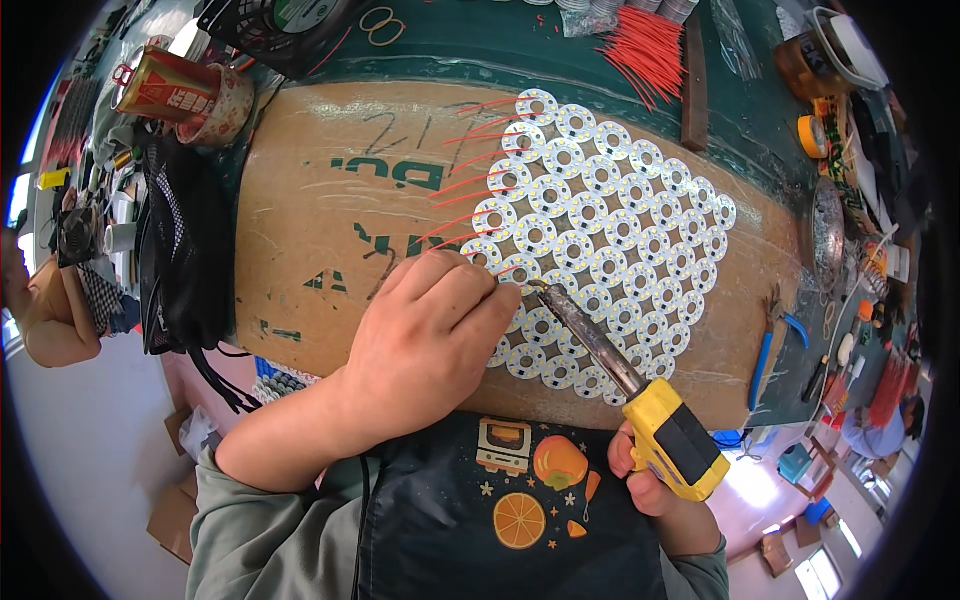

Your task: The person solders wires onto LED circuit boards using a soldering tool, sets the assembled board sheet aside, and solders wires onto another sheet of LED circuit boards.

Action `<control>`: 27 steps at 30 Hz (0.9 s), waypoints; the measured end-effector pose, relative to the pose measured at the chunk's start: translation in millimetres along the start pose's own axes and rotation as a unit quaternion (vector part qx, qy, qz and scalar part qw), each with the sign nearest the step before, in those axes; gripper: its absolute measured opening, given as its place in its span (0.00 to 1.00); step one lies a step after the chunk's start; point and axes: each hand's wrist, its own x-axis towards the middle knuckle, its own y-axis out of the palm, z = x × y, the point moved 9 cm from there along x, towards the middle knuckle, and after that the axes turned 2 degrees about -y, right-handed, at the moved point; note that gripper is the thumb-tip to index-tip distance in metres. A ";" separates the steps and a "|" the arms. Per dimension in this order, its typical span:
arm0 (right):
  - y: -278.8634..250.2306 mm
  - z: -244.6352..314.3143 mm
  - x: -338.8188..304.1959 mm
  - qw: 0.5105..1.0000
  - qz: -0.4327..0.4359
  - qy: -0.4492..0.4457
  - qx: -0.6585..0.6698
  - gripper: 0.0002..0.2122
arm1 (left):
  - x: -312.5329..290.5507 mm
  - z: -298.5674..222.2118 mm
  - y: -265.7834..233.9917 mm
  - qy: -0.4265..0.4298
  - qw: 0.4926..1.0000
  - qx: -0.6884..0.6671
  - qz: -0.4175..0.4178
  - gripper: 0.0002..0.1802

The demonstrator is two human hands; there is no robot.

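Left hand (432, 325) curled, its hold hidden — right hand (652, 496) clasping a yellow soldering iron (676, 438); white ring boards (608, 266) lie in rows.

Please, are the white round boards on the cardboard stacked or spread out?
Spread out: the white round boards lie side by side in rows on the cardboard, their faces showing.

1. Cardboard (300, 200) on worktop (480, 40); LED board grid (601, 255) on its right half.
2. Soldering iron (650, 402) front right, tip over grid.
3. Pliers (764, 362) right of grid, at cardboard's right edge.
4. Wire bundle (645, 50) behind grid; fan (270, 25) back left.
5. Bag (185, 240) left of cardboard, cup (225, 115) behind bag.
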 end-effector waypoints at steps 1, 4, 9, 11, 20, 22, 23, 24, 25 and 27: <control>0.1 -1.1 -0.4 1.000 0.004 -0.005 0.000 0.12 | -0.6 0.2 0.5 0.001 1.000 0.001 -0.001 0.20; -2.1 -8.2 -4.2 0.999 0.020 0.004 -0.034 0.12 | -1.0 0.0 0.5 -0.001 1.000 0.000 0.001 0.20; -0.5 -4.4 -2.8 0.998 0.016 -0.008 -0.062 0.12 | -0.5 -0.5 1.0 -0.003 1.000 0.005 0.009 0.20; -2.5 -3.5 -2.5 0.998 0.006 -0.014 -0.061 0.12 | -0.9 0.2 2.1 0.001 1.000 0.005 0.008 0.19; -7.5 -9.4 -8.7 0.997 -0.003 0.051 0.055 0.41 | 4.1 -0.4 1.6 -0.001 1.000 0.008 0.022 0.18; -19.5 -1.1 -3.6 0.996 -0.061 0.027 0.067 0.42 | 9.0 -2.7 -1.3 -0.006 0.999 0.014 0.037 0.17; -19.7 8.3 3.6 0.989 -0.093 0.013 0.112 0.42 | 13.2 -1.7 -1.7 -0.016 0.998 0.020 0.053 0.15; -21.8 15.3 10.5 0.985 -0.108 -0.022 0.131 0.40 | 19.9 -1.5 -5.4 -0.007 0.998 0.022 0.051 0.15; -26.8 20.5 15.5 0.984 -0.112 -0.056 0.129 0.39 | 28.7 0.1 -10.2 0.006 0.998 0.035 0.045 0.14; -39.0 24.2 21.9 0.977 -0.119 -0.123 0.127 0.37 | 53.8 1.7 -17.6 0.022 0.997 0.060 0.038 0.13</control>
